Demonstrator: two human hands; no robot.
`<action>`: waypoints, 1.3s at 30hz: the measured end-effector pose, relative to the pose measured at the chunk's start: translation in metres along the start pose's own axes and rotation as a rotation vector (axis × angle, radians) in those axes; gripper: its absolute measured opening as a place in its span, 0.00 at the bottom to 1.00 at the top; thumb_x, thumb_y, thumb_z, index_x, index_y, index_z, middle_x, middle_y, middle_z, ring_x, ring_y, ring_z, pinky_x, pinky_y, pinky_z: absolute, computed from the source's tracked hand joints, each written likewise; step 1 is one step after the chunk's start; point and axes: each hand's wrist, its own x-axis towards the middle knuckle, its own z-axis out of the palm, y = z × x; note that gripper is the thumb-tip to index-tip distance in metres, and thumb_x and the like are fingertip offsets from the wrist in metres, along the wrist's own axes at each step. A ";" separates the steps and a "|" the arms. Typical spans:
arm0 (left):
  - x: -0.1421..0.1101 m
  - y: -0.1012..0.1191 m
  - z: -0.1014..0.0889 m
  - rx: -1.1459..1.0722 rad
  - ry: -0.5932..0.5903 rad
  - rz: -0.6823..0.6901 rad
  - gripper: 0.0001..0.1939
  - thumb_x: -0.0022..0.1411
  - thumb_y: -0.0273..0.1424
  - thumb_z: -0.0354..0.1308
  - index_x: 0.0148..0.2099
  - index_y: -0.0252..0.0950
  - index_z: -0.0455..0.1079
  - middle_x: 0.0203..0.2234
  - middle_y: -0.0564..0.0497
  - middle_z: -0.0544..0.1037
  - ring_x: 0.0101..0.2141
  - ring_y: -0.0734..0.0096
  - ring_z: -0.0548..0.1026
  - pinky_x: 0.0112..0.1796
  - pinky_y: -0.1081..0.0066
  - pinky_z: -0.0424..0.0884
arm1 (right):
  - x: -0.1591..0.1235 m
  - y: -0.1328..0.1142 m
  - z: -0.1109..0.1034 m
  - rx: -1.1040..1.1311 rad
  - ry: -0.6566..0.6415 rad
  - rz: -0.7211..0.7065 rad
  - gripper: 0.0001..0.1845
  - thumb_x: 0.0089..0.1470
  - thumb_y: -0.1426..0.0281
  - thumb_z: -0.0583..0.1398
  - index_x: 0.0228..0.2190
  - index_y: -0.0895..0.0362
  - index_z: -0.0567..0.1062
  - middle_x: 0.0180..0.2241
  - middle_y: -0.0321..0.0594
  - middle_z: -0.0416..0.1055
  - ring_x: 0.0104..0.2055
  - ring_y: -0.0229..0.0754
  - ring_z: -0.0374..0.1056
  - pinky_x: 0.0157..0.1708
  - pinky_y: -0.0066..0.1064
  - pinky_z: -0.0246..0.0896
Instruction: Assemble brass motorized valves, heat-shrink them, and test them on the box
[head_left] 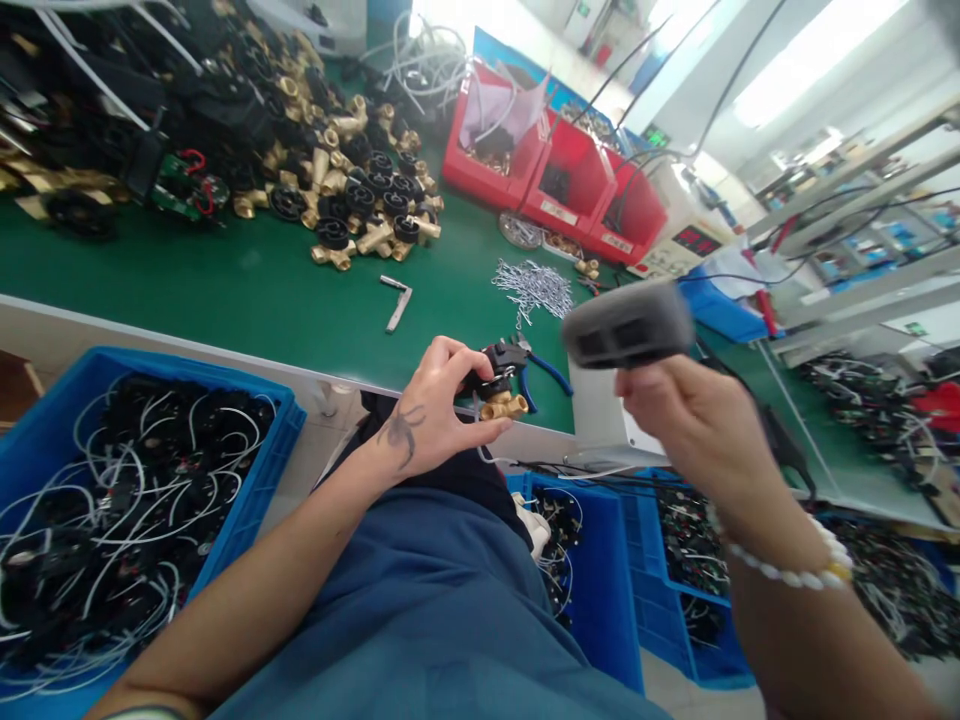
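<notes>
The left hand [439, 405] grips a black and brass part [504, 407] near the front edge of the green table [285, 300]. Its fingers bend over the black top, and its thumb runs along the near side, just under the brass. So the part sits between fingers and thumb, and its brass end pokes out to the right, past the fingertips. I cannot tell if the part touches the table. The right hand [701, 425] is wrapped around a gray tool [630, 325]. The tool is blurry, and it is up to the right of the part, well apart from it. From this view, it covers some of a white box [604, 405]. Blue pliers [551, 372] lie just beside the part, on its right, so that side is tight. A heap of small pins [534, 288] lies past them, and red bins [559, 185] stand behind the pins. There is more room to the left, where a wide strip of green runs between the front edge and a big brass pile [360, 190]. A bent key [400, 308] lies on that strip. Below the edge, on the left, is a blue tub [262, 470] full of black parts and white wires.
</notes>
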 end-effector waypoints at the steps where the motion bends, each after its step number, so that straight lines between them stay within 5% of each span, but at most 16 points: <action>1: 0.000 0.000 0.000 -0.003 -0.002 -0.001 0.19 0.52 0.29 0.72 0.43 0.39 0.68 0.42 0.50 0.68 0.45 0.64 0.72 0.43 0.63 0.77 | 0.000 -0.001 0.000 0.097 0.118 0.000 0.30 0.65 0.43 0.54 0.26 0.55 0.69 0.15 0.29 0.55 0.15 0.32 0.48 0.15 0.27 0.40; 3: 0.000 0.001 -0.001 0.000 -0.003 -0.003 0.18 0.52 0.29 0.72 0.42 0.39 0.68 0.42 0.50 0.68 0.45 0.64 0.72 0.43 0.63 0.77 | 0.001 -0.002 0.004 0.227 0.279 -0.012 0.30 0.66 0.42 0.53 0.27 0.54 0.68 0.14 0.28 0.54 0.14 0.32 0.48 0.14 0.27 0.40; 4: 0.001 0.001 -0.001 0.003 -0.003 -0.006 0.18 0.52 0.29 0.72 0.42 0.39 0.68 0.42 0.50 0.68 0.45 0.64 0.72 0.43 0.63 0.77 | 0.002 -0.002 0.007 0.219 0.258 -0.016 0.30 0.65 0.41 0.53 0.26 0.54 0.67 0.13 0.28 0.53 0.14 0.32 0.47 0.14 0.28 0.39; 7: 0.001 0.001 -0.001 -0.003 0.006 -0.016 0.18 0.51 0.30 0.72 0.41 0.39 0.68 0.41 0.50 0.67 0.45 0.64 0.72 0.43 0.63 0.78 | 0.004 -0.001 0.013 0.010 -0.067 -0.004 0.32 0.60 0.40 0.58 0.21 0.54 0.64 0.12 0.30 0.55 0.14 0.31 0.47 0.16 0.28 0.40; 9: 0.001 0.001 -0.002 -0.017 0.009 -0.017 0.18 0.52 0.30 0.72 0.41 0.38 0.68 0.41 0.50 0.67 0.45 0.64 0.72 0.43 0.63 0.78 | 0.005 -0.001 0.010 -0.049 -0.129 0.006 0.32 0.59 0.41 0.60 0.20 0.54 0.65 0.13 0.31 0.57 0.15 0.32 0.48 0.16 0.28 0.40; 13: 0.002 0.001 -0.001 0.003 0.001 0.013 0.17 0.52 0.29 0.72 0.41 0.39 0.68 0.41 0.50 0.68 0.45 0.63 0.72 0.43 0.61 0.79 | 0.007 -0.004 0.002 0.252 0.341 -0.019 0.30 0.61 0.40 0.58 0.24 0.53 0.67 0.13 0.29 0.53 0.13 0.33 0.47 0.14 0.29 0.38; 14: 0.001 0.000 -0.001 0.012 0.002 0.020 0.17 0.52 0.30 0.72 0.41 0.39 0.68 0.41 0.50 0.68 0.45 0.63 0.72 0.43 0.61 0.79 | 0.008 -0.005 0.004 0.282 0.367 -0.017 0.31 0.60 0.39 0.57 0.24 0.52 0.66 0.13 0.29 0.53 0.13 0.33 0.47 0.14 0.29 0.38; 19: -0.001 -0.005 0.001 -0.018 0.040 0.010 0.23 0.51 0.31 0.72 0.47 0.38 0.67 0.43 0.50 0.67 0.45 0.64 0.72 0.42 0.62 0.81 | 0.010 -0.002 0.013 -0.058 -0.190 0.041 0.34 0.56 0.38 0.59 0.19 0.54 0.62 0.13 0.31 0.56 0.16 0.32 0.49 0.17 0.29 0.41; 22: -0.002 -0.010 0.002 -0.026 0.037 0.012 0.38 0.51 0.33 0.72 0.62 0.40 0.63 0.46 0.49 0.67 0.48 0.63 0.72 0.43 0.63 0.81 | 0.010 0.000 0.007 0.053 0.050 0.025 0.30 0.62 0.42 0.58 0.22 0.53 0.66 0.15 0.31 0.56 0.16 0.33 0.49 0.18 0.30 0.42; 24: -0.002 -0.012 0.002 0.004 0.008 0.034 0.42 0.52 0.34 0.72 0.67 0.40 0.62 0.45 0.49 0.66 0.46 0.63 0.72 0.44 0.62 0.81 | 0.011 0.001 0.003 0.205 0.262 0.007 0.29 0.63 0.42 0.56 0.25 0.53 0.67 0.15 0.31 0.56 0.15 0.33 0.48 0.17 0.30 0.41; 25: -0.001 -0.012 0.002 0.017 -0.004 0.046 0.41 0.53 0.34 0.71 0.67 0.39 0.62 0.44 0.49 0.66 0.45 0.64 0.72 0.45 0.61 0.80 | 0.012 0.000 0.003 0.220 0.261 0.003 0.29 0.62 0.41 0.57 0.25 0.53 0.66 0.15 0.31 0.56 0.15 0.32 0.47 0.17 0.30 0.41; 29: -0.001 -0.014 0.000 0.013 -0.010 0.065 0.39 0.55 0.35 0.70 0.68 0.39 0.63 0.43 0.50 0.65 0.45 0.64 0.71 0.45 0.61 0.81 | 0.016 -0.001 0.008 -0.046 -0.186 0.012 0.33 0.55 0.39 0.62 0.19 0.53 0.62 0.14 0.31 0.56 0.17 0.32 0.48 0.19 0.30 0.41; 30: -0.001 -0.015 0.000 0.004 -0.013 0.064 0.39 0.55 0.35 0.70 0.68 0.40 0.63 0.43 0.50 0.65 0.45 0.64 0.71 0.45 0.61 0.81 | 0.017 -0.001 0.008 -0.071 -0.216 0.007 0.33 0.55 0.40 0.62 0.19 0.54 0.62 0.14 0.31 0.55 0.17 0.32 0.48 0.19 0.30 0.41; 35: 0.001 -0.016 -0.001 -0.018 -0.030 0.068 0.40 0.54 0.35 0.70 0.67 0.40 0.64 0.43 0.49 0.64 0.44 0.65 0.70 0.44 0.63 0.81 | 0.018 -0.004 0.001 0.194 0.245 -0.045 0.29 0.62 0.43 0.58 0.24 0.53 0.65 0.14 0.29 0.54 0.14 0.31 0.48 0.16 0.30 0.39; 39: 0.001 -0.017 -0.001 -0.032 -0.032 0.042 0.40 0.53 0.35 0.70 0.67 0.42 0.64 0.43 0.50 0.64 0.45 0.64 0.71 0.44 0.62 0.81 | 0.020 -0.006 0.005 -0.010 -0.199 -0.011 0.33 0.56 0.40 0.60 0.19 0.54 0.63 0.13 0.31 0.56 0.15 0.31 0.48 0.16 0.28 0.41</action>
